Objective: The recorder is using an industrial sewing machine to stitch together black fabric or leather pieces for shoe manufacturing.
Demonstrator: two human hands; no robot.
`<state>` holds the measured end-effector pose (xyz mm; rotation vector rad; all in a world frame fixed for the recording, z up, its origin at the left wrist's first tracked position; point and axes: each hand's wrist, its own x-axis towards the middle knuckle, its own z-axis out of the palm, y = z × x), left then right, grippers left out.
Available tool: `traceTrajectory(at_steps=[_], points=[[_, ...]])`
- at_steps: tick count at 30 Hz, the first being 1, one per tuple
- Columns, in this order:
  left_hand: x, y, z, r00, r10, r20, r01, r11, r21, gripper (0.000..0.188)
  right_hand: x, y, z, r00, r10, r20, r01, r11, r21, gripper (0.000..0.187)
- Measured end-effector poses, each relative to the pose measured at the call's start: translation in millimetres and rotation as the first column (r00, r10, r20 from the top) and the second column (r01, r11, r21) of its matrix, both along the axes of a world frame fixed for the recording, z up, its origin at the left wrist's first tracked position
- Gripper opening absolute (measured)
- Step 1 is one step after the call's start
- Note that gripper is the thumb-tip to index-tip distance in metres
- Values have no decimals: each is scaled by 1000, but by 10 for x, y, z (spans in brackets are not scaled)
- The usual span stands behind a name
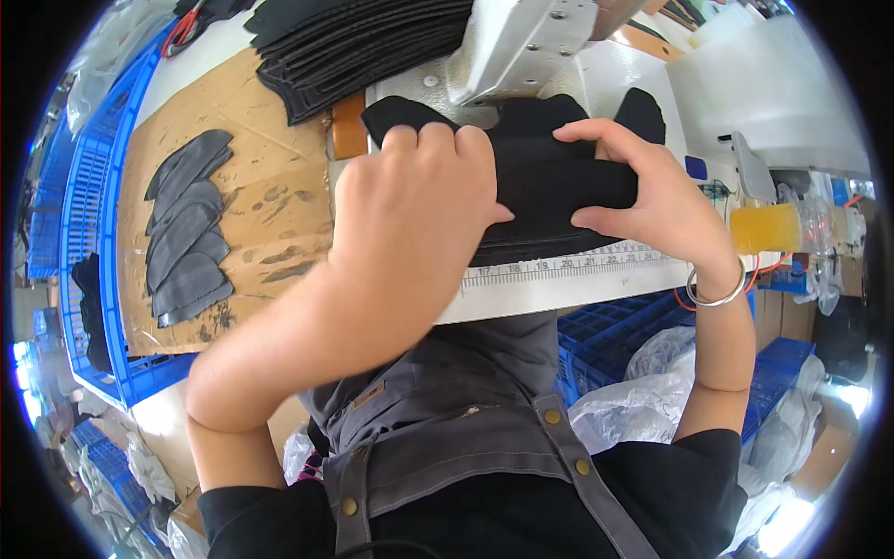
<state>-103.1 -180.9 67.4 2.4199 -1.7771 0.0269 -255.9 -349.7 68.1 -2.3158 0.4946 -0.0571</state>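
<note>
A black fabric piece (535, 191), broad with rounded lobes along its far side, lies on the white machine bed under my hands. My left hand (419, 196) is closed over its left part, knuckles up, with the thumb tip pressing on the cloth; the other fingertips are hidden. Curved round the right end of the piece, my right hand (661, 191) grips it, thumb on the near side and fingers on the far side. Just beyond the cloth stands the white sewing machine (521, 47). A ruler strip (559, 268) runs along the bed's near edge.
A tall stack of black cut pieces (363, 47) stands at the far left. Several dark grey curved pieces (191, 224) overlap on brown cardboard (270, 140). Blue crates (84, 214) flank the left side. A yellow-orange cylinder (765, 229) is right of my wrist.
</note>
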Motion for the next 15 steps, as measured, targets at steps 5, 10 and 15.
traceTrajectory(at_steps=[5, 10, 15], points=[[-340, -35, -316, 920, -390, 43, 387, 884, -262, 82, -54, -118, -158, 975, 139, 175, -111, 981, -162, 55], [-464, -25, -589, 955, -287, 77, 296, 941, -166, 90, -195, -288, -28, 998, 66, 2, -66, 998, -5, 41], [-485, -45, -591, 950, -301, 84, 312, 930, -194, 88, -401, -311, -153, 993, -96, 63, 89, 990, 108, 35]])
